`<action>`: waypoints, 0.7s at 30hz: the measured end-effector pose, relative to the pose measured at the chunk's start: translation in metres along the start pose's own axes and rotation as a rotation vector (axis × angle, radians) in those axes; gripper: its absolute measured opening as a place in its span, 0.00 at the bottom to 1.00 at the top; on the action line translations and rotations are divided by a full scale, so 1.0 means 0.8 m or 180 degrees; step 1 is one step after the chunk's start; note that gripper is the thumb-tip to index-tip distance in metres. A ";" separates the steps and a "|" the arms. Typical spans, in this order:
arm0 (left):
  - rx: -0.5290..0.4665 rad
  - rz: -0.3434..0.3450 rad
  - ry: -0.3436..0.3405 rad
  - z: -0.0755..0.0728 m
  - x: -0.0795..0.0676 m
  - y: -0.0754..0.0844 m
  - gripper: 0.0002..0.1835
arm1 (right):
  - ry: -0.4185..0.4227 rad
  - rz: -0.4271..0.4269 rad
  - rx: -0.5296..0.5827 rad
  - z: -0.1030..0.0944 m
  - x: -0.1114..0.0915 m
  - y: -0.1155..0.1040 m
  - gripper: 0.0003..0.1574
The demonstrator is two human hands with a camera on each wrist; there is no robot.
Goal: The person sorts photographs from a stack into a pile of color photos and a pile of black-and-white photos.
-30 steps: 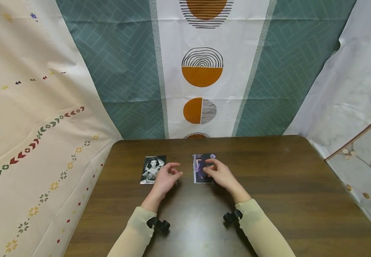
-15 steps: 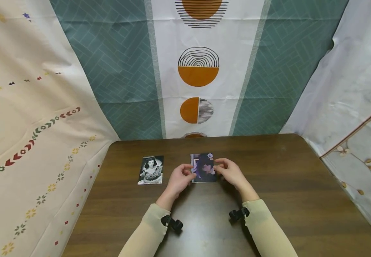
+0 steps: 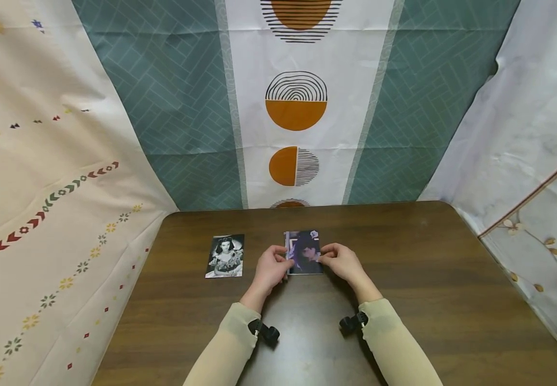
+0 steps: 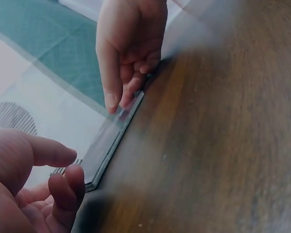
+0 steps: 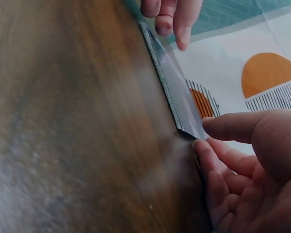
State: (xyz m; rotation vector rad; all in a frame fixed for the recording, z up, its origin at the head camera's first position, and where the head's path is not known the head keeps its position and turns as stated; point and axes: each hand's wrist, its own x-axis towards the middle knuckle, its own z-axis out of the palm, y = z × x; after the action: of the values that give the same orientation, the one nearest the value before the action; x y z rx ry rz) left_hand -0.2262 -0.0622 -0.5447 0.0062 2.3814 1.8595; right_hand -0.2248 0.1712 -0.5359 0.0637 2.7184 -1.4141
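Note:
A small stack of photo cards (image 3: pixel 304 252), its top picture purple-toned, lies on the table between the two hands. The left hand (image 3: pixel 270 268) pinches its left edge, thumb above and curled fingers beside it. At the right edge, the right hand (image 3: pixel 343 262) grips the stack between thumb and fingers. The wrist views show several thin layers along the stack's side (image 4: pixel 106 162); the thumb of the right hand (image 5: pixel 262 155) lies at a corner. A black-and-white photo card (image 3: pixel 225 256) lies flat to the left, apart from both hands.
The brown wooden table (image 3: pixel 423 311) has rounded far corners. A patterned curtain (image 3: pixel 186 107) hangs behind its far edge, with light cloths at the left (image 3: pixel 56 214) and right (image 3: pixel 524 134). Black wrist cameras (image 3: pixel 265 332) sit on both sleeves.
The left hand has moved right, from beside the black-and-white card to the left edge of the purple-topped stack. The right hand has shifted from over the stack to grip its right edge.

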 end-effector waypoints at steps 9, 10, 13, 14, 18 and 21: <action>-0.0044 -0.0095 0.0032 0.002 0.002 -0.007 0.20 | 0.0016 0.0061 -0.0204 0.006 0.001 -0.001 0.21; -0.0042 -0.0103 0.0039 0.003 0.003 -0.007 0.20 | 0.0007 0.0059 -0.0216 0.006 0.001 -0.002 0.22; -0.0019 -0.0125 0.0052 0.003 0.004 -0.007 0.20 | -0.0003 0.0071 -0.0240 0.006 0.002 -0.002 0.22; -0.0015 -0.0134 0.0054 0.003 0.004 -0.006 0.20 | -0.0005 0.0082 -0.0241 0.006 0.002 -0.002 0.22; -0.0025 -0.0164 0.0060 0.003 0.005 -0.005 0.20 | -0.0016 0.0122 -0.0228 0.006 0.002 -0.004 0.22; -0.0036 -0.0167 0.0059 0.003 0.005 -0.005 0.19 | -0.0009 0.0145 -0.0234 0.007 0.002 -0.005 0.23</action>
State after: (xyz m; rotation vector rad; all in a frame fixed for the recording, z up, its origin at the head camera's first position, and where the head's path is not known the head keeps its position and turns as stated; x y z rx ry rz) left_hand -0.2298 -0.0604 -0.5494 -0.0743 2.3594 1.8577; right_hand -0.2267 0.1646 -0.5362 0.1181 2.7451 -1.3003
